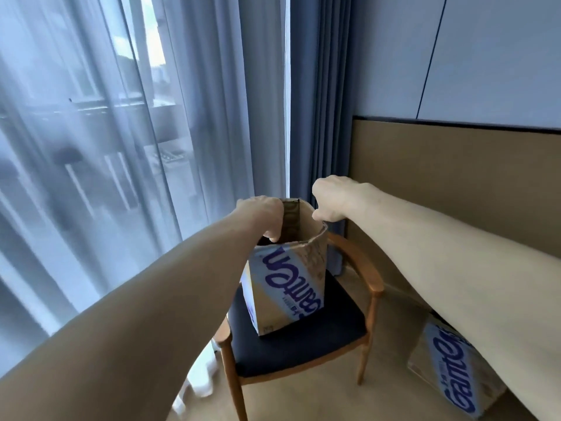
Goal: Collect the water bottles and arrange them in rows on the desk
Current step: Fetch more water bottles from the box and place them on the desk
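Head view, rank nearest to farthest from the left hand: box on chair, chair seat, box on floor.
1. box on chair: the left hand grips its top rim with its fingers curled over the edge.
2. chair seat: straight below, under that box.
3. box on floor: lower right, down beside the chair.

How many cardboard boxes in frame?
2. One box stands on the chair seat, left hand and right hand gripping its top rim. The second box sits on the floor at lower right, partly hidden by the right forearm. Others may be out of view.
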{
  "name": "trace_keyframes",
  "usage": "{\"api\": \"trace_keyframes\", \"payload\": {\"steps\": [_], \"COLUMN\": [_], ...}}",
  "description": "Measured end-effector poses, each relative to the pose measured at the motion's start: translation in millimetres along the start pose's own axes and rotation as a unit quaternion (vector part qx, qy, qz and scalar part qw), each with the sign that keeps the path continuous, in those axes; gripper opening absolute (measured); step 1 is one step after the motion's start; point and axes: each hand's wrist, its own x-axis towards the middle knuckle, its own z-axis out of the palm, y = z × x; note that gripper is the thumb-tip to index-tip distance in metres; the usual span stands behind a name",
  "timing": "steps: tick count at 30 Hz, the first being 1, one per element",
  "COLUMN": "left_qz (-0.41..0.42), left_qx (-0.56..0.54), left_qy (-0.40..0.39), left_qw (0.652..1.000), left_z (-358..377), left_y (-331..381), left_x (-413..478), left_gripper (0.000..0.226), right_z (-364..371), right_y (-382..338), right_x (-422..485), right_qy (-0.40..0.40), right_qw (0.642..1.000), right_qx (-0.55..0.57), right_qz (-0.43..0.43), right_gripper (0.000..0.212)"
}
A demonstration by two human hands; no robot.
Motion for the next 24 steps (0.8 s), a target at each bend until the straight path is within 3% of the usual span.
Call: {"api": "trace_keyframes", "payload": {"steps": [5, 11, 21, 24], "left_qz": [0.010, 0.008, -0.072, -0.109], "left_qx": [-0.004, -0.022, -0.052, -0.069], "left_qy": [-0.036, -0.068, -0.204, -0.250], "left_qw": [0.999, 0.997, 0.975, 0.960], "left_z": [22, 56, 132, 161], "left_y": [-16, -31, -37, -33], "left_x": [76, 148, 282, 316], "left_gripper": [0.031, 0.024, 0.037, 0.039], "right_z": [27, 72, 161, 192], "right_y": [6, 12, 38, 43], "right_x": [82, 168, 316, 353], "right_qy": [-0.031, -0.083, -0.194, -0.234], "right_qw": [0.999, 0.996, 0.975, 0.963], "right_qx": [0.020, 0.027, 0.048, 0.054], "right_qz": [0.002, -0.018, -0.098, -0.121], "right_gripper": [0.030, 0.009, 0.010, 0.021]}}
